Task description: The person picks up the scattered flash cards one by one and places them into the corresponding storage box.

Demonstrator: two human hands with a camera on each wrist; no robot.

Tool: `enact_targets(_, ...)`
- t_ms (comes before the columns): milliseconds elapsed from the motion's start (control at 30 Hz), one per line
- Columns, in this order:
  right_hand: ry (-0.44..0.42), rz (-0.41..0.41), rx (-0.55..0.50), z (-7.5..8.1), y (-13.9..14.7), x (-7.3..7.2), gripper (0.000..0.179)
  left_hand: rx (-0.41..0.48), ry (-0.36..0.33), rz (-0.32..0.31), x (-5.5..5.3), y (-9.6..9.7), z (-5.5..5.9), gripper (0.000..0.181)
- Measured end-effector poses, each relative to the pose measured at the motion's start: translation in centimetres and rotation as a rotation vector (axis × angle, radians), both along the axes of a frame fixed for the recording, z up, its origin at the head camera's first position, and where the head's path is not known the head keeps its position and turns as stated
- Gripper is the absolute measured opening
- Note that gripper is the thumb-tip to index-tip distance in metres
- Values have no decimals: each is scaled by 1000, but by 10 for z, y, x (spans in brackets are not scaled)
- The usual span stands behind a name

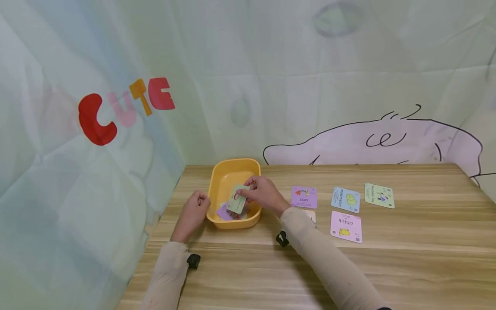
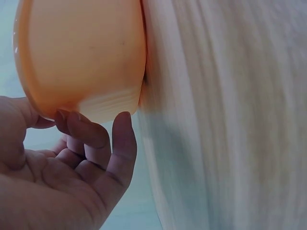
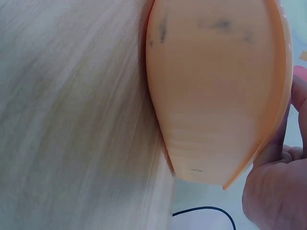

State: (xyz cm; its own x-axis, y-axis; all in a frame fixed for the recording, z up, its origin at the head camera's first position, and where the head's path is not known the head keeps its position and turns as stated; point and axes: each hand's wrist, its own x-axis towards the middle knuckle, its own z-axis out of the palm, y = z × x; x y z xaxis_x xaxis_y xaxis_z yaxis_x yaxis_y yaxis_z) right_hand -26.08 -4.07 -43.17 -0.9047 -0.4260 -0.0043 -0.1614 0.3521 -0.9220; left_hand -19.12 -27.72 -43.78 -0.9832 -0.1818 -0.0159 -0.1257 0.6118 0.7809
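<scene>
Looks partway: table with five cards laid right of bin, more loose inside bin, one in hand above them.
Streaky wood-grain tabletop. Yellow bin, likely smooth plastic, with rounded corners, flared rim, faint ribbing and dark smudges outside. Left hand at bin's left side, rim pinched between thumb and fingertips. Right hand over bin, green card pinched, thumb against fingers; contact with pile below, can't tell. Thin pastel cards, rounded corners; one outside bin partly behind right sleeve. Overlapping pile at bin's near end, count unreadable.
</scene>
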Motion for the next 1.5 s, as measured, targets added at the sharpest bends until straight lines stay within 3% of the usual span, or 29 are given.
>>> enact_targets(667,-59,6,-5,4,-1,2,28,0,-9,10,0,-1,1,18)
enact_targets(1033,-36,18,-9,3,0,1,22,-6,-12,10,0,0,1,19)
enact_targets(1267,-31,31,-77,3,3,3,12,7,-7,8,1,0,1,18)
enact_targets(1500,54,10,-46,8,12,7,6,17,-2,8,2,1,1,18)
